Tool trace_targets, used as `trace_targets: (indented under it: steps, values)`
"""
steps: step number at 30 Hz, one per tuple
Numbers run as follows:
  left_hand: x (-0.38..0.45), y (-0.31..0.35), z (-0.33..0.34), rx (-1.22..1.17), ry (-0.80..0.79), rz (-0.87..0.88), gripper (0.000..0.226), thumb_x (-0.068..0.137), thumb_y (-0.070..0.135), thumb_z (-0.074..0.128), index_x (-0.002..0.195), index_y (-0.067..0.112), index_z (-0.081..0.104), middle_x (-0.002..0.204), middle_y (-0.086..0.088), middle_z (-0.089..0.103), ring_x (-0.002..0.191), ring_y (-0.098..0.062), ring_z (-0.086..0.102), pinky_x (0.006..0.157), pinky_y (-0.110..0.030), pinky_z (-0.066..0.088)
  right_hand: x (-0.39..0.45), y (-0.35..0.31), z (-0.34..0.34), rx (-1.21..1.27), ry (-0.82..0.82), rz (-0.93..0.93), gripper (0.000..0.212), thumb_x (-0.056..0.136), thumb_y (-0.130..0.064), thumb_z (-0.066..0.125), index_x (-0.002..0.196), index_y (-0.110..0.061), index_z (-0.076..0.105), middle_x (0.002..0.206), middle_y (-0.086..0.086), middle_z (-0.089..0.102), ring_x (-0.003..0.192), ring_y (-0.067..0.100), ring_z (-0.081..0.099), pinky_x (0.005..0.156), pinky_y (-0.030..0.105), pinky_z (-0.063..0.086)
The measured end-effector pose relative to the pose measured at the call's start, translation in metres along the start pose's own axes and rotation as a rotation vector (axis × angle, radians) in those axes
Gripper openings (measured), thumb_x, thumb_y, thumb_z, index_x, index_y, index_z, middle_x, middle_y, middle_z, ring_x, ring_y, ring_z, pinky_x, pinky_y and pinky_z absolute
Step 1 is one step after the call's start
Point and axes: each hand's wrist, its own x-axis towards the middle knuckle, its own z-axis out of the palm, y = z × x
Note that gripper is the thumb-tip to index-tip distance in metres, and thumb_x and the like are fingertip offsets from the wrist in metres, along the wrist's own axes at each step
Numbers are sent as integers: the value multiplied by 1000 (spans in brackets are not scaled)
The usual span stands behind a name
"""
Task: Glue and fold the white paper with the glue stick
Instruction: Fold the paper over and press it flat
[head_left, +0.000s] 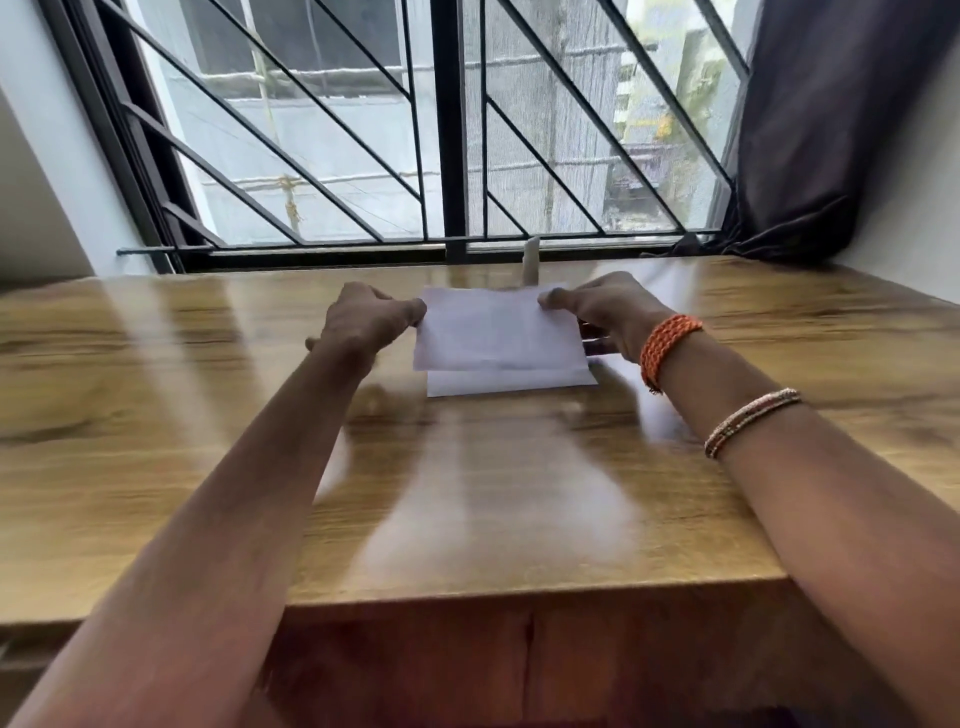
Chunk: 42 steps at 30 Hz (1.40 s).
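The white paper (498, 338) lies far out on the wooden table (493, 493), part-folded, with its upper flap raised above the lower layer. My left hand (363, 317) pinches the flap's far left corner. My right hand (608, 312) pinches the far right corner. Behind the paper stands a pale, upright glue stick (531, 262), blurred, with its base hidden by the sheet.
A barred window (447, 130) runs along the table's far edge. A dark curtain (821, 130) hangs at the right. White walls close both sides. The table's near edge (519, 592) drops off below my forearms.
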Motion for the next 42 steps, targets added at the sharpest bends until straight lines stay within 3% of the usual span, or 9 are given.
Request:
trace_targets:
  steps: [5,7,13,19,24,28,32,38,42]
  values:
    - [-13,4,1,80,-49,23,28,42,32,66,46,14,45,52,-11,45,110,-49,51,105,-63,29,6,3,-4,-32,27,12,39,78,-11,76,110,6,61,103,16,68,83,25,66,69,33,57]
    - [-14,2,3,104,-30,21,30,42,32,66,45,14,42,79,-36,55,110,-50,50,104,-63,31,10,5,-3,-29,41,10,43,76,-10,78,112,6,60,106,18,68,91,28,67,75,36,58]
    - [-9,-2,4,119,-4,-45,35,59,27,76,83,5,63,108,-21,66,108,-35,59,70,-32,40,14,7,-2,27,-2,30,53,72,-9,80,118,3,56,110,18,67,94,28,68,71,35,58]
    - [-1,-5,5,156,-25,-51,38,39,32,71,70,10,64,91,-16,69,106,-34,61,100,-49,42,15,10,-3,23,12,14,53,72,-3,79,118,5,55,109,18,67,92,27,67,70,34,59]
    - [4,-11,-1,203,22,-26,37,47,29,64,80,12,71,84,-9,69,104,-30,62,101,-50,43,18,11,-4,-38,56,11,49,69,-7,83,111,4,62,109,17,67,103,29,64,91,42,55]
    - [-6,-6,-5,238,-38,-29,37,66,19,73,100,4,68,98,-14,69,86,-26,61,70,-26,46,17,10,-3,-59,59,28,48,69,-7,83,110,3,62,109,16,67,104,29,64,91,42,55]
    - [-16,1,-7,264,-100,-10,23,79,13,66,100,6,72,68,-5,56,55,-16,42,49,-20,29,14,8,-2,-55,51,49,47,74,-5,78,116,4,59,110,15,67,102,29,66,86,39,57]
    - [-12,0,-1,257,-121,-18,23,80,9,63,101,7,73,81,-10,63,64,-14,48,50,-20,29,17,11,-2,-81,43,57,46,76,-5,77,118,5,59,110,16,66,103,29,65,80,37,58]
    - [-12,-1,-1,260,-94,-18,23,82,12,63,102,11,73,99,-12,69,76,-19,59,69,-24,35,20,12,-3,-95,53,36,55,70,-8,82,117,4,58,113,19,65,105,32,64,91,44,54]
